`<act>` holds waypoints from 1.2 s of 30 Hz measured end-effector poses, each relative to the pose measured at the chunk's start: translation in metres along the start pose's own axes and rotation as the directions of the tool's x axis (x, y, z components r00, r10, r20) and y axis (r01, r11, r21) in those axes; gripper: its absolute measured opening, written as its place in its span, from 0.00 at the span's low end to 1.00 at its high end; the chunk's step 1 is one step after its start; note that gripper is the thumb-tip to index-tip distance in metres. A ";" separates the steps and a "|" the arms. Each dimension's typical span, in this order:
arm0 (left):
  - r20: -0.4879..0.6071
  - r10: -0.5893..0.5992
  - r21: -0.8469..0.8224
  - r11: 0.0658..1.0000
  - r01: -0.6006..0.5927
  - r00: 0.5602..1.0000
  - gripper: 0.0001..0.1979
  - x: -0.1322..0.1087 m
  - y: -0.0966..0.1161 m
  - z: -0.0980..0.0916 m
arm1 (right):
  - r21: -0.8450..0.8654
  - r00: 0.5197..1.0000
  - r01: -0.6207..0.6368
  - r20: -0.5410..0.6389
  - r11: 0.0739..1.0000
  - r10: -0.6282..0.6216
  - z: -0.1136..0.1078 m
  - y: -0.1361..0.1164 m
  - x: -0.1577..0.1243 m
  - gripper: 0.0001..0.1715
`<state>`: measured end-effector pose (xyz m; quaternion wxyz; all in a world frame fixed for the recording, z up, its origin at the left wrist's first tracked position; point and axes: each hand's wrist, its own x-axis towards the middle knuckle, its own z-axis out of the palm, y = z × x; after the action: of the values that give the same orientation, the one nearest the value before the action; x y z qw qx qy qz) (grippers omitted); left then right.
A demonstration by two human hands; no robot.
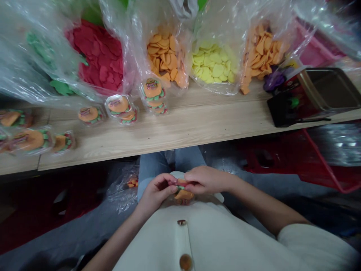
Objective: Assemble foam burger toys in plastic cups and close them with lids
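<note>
Over my lap, close against the shirt, a small clear pack with orange, green and red burger-shaped layers (184, 194) is pinched between both hands. My left hand (158, 191) has its thumb and fingers closed on the pack's left edge. From the right, my right hand (204, 180) grips the upper right part, its fingers curled and partly covering the pack. Similar filled packs stand on the wooden table (169, 130), among them a stack (153, 92) near the middle and a pair (120, 105) to its left.
Plastic bags along the table's back hold red pieces (98, 56), orange pieces (163, 54), yellow pieces (214, 64) and more orange pieces (262, 49). A lidded container (329, 88) sits at the right. Below it stands a red crate (321, 162). More packs (31, 139) are at the left.
</note>
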<state>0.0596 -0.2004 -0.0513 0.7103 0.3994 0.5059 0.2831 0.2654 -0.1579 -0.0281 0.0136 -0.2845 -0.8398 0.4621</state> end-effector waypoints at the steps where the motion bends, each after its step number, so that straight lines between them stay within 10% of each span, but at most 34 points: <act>1: 0.009 0.005 0.020 1.000 -0.006 1.000 0.08 0.000 -0.001 0.001 | -0.016 1.000 -0.007 0.002 1.000 0.007 0.000 -0.001 0.000 0.10; 10: 0.174 0.290 0.478 0.811 -0.338 0.941 0.07 0.006 0.004 0.007 | 0.001 0.987 -0.162 0.015 0.987 0.162 0.021 -0.001 -0.006 0.04; 14: 0.196 0.244 0.428 0.850 -0.307 0.950 0.07 0.009 0.008 0.010 | 0.049 0.986 -0.159 -0.046 0.986 0.162 0.026 -0.001 -0.013 0.04; 22: 0.125 -0.102 -0.086 0.990 0.113 0.987 0.08 0.016 0.013 0.012 | 0.074 0.988 -0.093 -0.118 0.993 0.101 0.009 -0.003 -0.018 0.05; 36: 0.237 0.176 0.310 0.919 -0.246 0.955 0.07 0.007 0.014 0.015 | 0.021 0.980 -0.177 -0.089 0.984 0.178 0.014 -0.020 -0.016 0.03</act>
<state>0.0761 -0.1920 -0.0406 0.6452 0.5938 0.4247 0.2253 0.2652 -0.1847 -0.0162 0.0125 -0.3790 -0.8065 0.4537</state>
